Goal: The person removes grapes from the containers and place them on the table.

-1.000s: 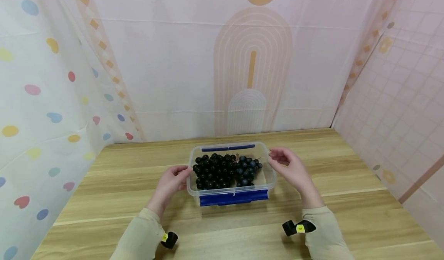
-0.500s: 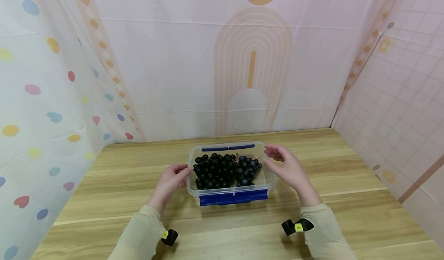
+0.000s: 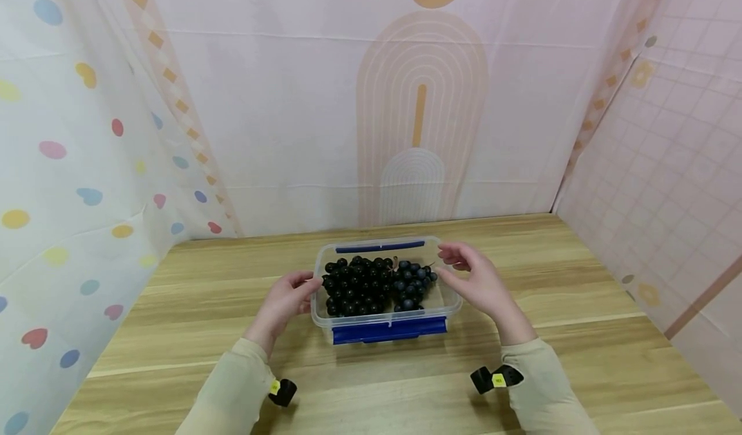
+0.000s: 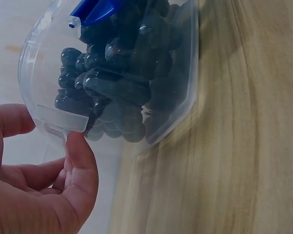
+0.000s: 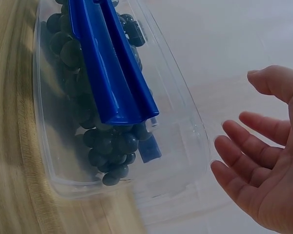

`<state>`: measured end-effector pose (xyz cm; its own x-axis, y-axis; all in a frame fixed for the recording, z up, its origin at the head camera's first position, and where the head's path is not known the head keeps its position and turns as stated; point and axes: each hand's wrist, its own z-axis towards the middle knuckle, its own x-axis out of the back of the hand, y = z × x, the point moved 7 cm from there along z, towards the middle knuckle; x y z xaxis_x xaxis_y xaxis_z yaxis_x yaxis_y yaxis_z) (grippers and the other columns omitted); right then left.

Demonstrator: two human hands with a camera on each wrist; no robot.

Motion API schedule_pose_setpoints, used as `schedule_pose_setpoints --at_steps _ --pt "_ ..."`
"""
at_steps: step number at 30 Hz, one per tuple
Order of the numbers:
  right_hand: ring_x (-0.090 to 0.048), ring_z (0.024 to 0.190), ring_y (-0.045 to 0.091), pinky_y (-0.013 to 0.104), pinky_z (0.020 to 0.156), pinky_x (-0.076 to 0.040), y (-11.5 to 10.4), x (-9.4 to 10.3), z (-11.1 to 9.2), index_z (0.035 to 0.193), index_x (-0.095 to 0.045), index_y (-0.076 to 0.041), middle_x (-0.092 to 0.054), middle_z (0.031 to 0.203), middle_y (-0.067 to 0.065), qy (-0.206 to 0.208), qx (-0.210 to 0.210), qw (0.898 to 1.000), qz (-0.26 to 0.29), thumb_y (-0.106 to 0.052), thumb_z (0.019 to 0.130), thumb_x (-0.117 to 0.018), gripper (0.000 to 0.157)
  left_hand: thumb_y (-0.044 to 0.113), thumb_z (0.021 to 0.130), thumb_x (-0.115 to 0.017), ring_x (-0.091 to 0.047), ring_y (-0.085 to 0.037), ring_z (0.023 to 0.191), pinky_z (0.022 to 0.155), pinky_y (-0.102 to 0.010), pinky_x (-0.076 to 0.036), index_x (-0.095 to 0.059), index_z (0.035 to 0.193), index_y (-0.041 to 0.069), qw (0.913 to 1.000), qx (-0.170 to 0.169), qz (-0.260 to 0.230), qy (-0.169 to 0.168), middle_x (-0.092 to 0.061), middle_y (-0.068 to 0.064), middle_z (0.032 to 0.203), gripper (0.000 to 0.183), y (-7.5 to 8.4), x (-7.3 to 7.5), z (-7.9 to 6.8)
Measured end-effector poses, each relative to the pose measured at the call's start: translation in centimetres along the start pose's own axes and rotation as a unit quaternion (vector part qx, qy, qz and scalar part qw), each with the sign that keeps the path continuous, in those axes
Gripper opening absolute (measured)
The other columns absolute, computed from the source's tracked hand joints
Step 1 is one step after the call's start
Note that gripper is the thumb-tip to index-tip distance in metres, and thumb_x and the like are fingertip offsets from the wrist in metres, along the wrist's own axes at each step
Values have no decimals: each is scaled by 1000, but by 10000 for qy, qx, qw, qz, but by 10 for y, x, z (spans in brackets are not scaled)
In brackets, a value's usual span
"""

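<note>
A clear plastic food container (image 3: 348,322) without a lid on it stands on the table, with blue clips (image 3: 390,330) along its long sides. Inside lie two bunches of grapes: larger black grapes (image 3: 356,287) on the left and smaller bluish-black grapes (image 3: 410,287) on the right. My left hand (image 3: 286,299) pinches the container's left rim, the thumb under the edge in the left wrist view. Over the right end hovers my right hand (image 3: 481,283), fingers relaxed and apart, holding nothing. In the right wrist view its fingertips (image 5: 219,141) stand off from the wall.
The wooden table (image 3: 371,390) reaches back to a patterned curtain (image 3: 278,132). More printed cloth hangs at the left and right sides. Each wrist carries a small black camera (image 3: 282,393).
My right hand has moved a little to the left, in over the container's right rim. The left hand keeps its pinch on the rim, and the container and grapes stay put.
</note>
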<state>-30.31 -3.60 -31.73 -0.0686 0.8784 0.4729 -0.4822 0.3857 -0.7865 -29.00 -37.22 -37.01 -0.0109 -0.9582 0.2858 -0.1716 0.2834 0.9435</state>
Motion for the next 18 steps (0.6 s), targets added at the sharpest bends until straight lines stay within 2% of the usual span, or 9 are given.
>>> schedule_pose_setpoints --at_steps 7,13,18 --pt "-60 104 33 49 91 -48 -6 -1 2 127 -59 3 -65 114 15 -99 140 9996 -217 -6 91 -72 40 15 99 -60 -62 -21 85 72 -30 -55 -45 137 -14 9999 -49 1 -90 -59 -20 112 51 3 0 0" --pt "-61 103 31 48 89 -49 -9 -4 5 126 -59 3 -65 113 14 -169 293 9985 -428 -7 89 -74 41 15 99 -61 -61 -20 84 71 -30 -55 -47 135 -14 9999 -69 137 -31 -59 -17 107 49 4 0 -1" --pt "-62 103 30 48 89 -49 -10 -5 6 126 -59 2 -65 113 13 -193 359 9980 -479 -7 89 -74 41 15 99 -61 -62 -23 87 71 -31 -55 -47 135 -14 9998 -94 146 -13 -59 -18 107 48 4 0 -1"
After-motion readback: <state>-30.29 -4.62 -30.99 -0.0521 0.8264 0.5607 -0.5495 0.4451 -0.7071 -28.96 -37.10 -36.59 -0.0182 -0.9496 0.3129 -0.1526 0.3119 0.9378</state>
